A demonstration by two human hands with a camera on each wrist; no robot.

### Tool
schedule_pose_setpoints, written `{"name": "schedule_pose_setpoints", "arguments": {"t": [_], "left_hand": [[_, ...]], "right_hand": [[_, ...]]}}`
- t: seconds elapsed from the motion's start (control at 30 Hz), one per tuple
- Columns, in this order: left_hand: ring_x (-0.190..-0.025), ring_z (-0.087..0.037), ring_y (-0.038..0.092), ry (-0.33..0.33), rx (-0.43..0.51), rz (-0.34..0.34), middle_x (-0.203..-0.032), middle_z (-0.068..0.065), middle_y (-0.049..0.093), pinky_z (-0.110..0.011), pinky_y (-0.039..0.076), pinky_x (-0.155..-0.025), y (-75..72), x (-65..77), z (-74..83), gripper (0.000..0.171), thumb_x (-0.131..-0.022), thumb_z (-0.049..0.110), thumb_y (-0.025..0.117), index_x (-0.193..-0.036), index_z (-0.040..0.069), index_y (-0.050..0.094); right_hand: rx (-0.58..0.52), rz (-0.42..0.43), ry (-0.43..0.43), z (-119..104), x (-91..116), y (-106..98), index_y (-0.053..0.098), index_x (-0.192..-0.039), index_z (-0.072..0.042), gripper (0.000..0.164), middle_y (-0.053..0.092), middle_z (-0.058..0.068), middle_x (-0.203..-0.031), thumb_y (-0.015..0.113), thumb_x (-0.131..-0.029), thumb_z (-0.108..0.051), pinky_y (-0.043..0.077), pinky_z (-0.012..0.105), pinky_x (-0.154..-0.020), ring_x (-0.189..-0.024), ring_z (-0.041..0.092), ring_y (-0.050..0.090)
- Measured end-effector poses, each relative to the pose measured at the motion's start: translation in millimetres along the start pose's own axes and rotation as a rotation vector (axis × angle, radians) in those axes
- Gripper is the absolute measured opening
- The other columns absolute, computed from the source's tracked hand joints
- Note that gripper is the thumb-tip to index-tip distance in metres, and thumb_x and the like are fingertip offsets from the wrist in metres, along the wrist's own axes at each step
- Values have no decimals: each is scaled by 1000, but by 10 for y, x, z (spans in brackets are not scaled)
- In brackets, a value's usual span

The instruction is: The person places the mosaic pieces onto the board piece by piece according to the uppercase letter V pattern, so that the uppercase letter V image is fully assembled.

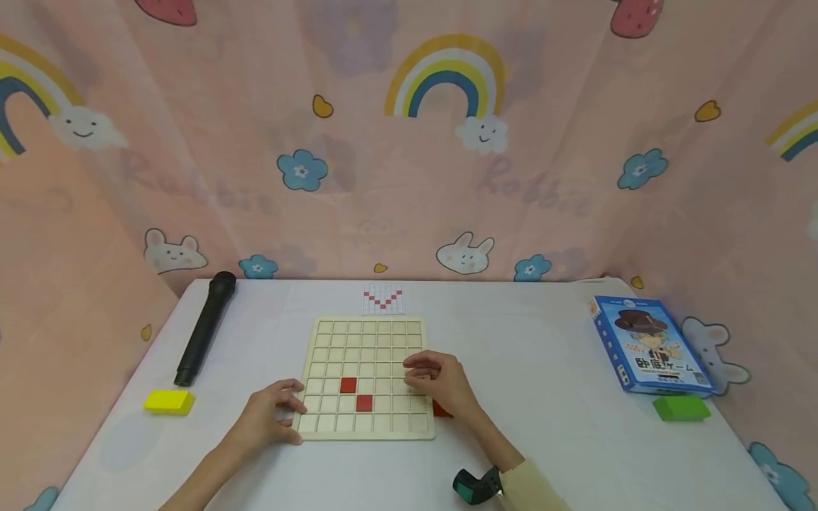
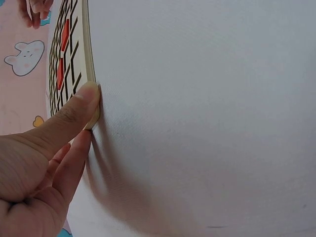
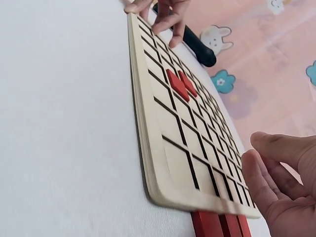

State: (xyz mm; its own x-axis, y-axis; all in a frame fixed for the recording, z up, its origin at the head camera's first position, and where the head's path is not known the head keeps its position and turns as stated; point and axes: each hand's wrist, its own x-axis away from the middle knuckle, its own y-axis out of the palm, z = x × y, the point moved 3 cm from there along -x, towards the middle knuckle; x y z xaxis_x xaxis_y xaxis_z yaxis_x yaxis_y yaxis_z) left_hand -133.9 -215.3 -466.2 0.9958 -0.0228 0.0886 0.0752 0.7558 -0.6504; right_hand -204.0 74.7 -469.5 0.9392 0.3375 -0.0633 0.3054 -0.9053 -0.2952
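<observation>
One black cylinder (image 1: 203, 333) and one blue box (image 1: 655, 348) flank the gridded board (image 1: 367, 436).

The head view looks forward and down; nearer wrist views share the board (image 1: 368, 370).

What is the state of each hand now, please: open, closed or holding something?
Left hand: holding the board at its near left corner.
Right hand: open, nothing visible in it.

Pale gridded board (image 1: 367, 355) on a white table (image 1: 511, 326), two red tiles (image 1: 348, 385) on it corner to corner, red pieces (image 3: 208, 224) alongside
</observation>
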Motion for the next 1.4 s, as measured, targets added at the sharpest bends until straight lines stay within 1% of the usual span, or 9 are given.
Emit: {"name": "schedule_pose_setpoints", "arguments": {"t": [0.2,0.27,0.43,0.57,0.63,0.8,1.0,1.2,1.4], "left_hand": [[-96,-27,62,11,14,-4,-117,-13,60,-27,59,-69,-23,3,-19,40,-44,-11,87,-76,2,68],[-96,-26,62,12,20,-6,-118,-13,60,-28,59,-69,-25,3,-24,40,-44,-11,88,-76,2,68],[-97,-27,62,8,20,-6,-118,-14,60,-28,59,-70,-27,4,-37,40,-44,-10,88,-77,2,68],[-97,-26,62,-11,21,-1,-119,-13,60,-27,59,-69,-36,7,-50,40,-44,-11,87,-76,3,68],[-96,-26,62,-5,33,-8,-119,-14,59,-27,59,-69,-39,7,-58,40,-45,-12,87,-77,2,68],[-94,-27,62,40,58,-33,-120,-18,58,-27,59,-69,-30,0,-62,39,-46,-11,87,-78,1,68],[-96,-27,62,18,42,-16,-119,-15,59,-27,59,-69,-12,1,-45,39,-45,-11,87,-77,2,68],[-100,-29,62,-9,37,-8,-120,-14,59,-28,59,-70,1,-1,-53,40,-44,-10,88,-77,2,68],[-97,-27,62,-9,38,-5,-119,-13,59,-28,59,-69,12,-7,-50,40,-44,-11,87,-77,2,68]], "right_hand": [[47,85,147,104,122,-324,69,-105,-4,23,69,8,-97,73,-82,-2,58,25,-72,-87,19,65],[62,99,167,135,166,-436,69,-106,-5,23,69,8,-100,72,-83,-3,58,25,-74,-89,19,65],[97,79,132,242,246,-696,68,-110,-4,26,68,11,-106,71,-85,-5,56,23,-80,-96,23,65],[141,-8,82,374,237,-849,66,-112,-3,28,67,12,-109,71,-85,-5,55,22,-84,-98,23,65],[156,-59,69,439,221,-902,66,-112,-3,28,67,12,-109,71,-84,-6,54,22,-85,-96,23,65],[182,-177,57,538,185,-977,67,-111,-5,29,67,10,-107,73,-84,-9,55,19,-81,-93,23,63],[242,-265,39,555,126,-985,68,-111,-8,31,67,5,-105,76,-82,-13,55,19,-77,-87,20,59],[309,-317,5,494,75,-934,69,-108,-12,29,67,1,-103,77,-80,-11,54,21,-73,-80,15,58],[320,-316,-20,509,61,-936,70,-104,-10,25,68,2,-100,77,-80,-13,53,21,-69,-77,14,56]]}}
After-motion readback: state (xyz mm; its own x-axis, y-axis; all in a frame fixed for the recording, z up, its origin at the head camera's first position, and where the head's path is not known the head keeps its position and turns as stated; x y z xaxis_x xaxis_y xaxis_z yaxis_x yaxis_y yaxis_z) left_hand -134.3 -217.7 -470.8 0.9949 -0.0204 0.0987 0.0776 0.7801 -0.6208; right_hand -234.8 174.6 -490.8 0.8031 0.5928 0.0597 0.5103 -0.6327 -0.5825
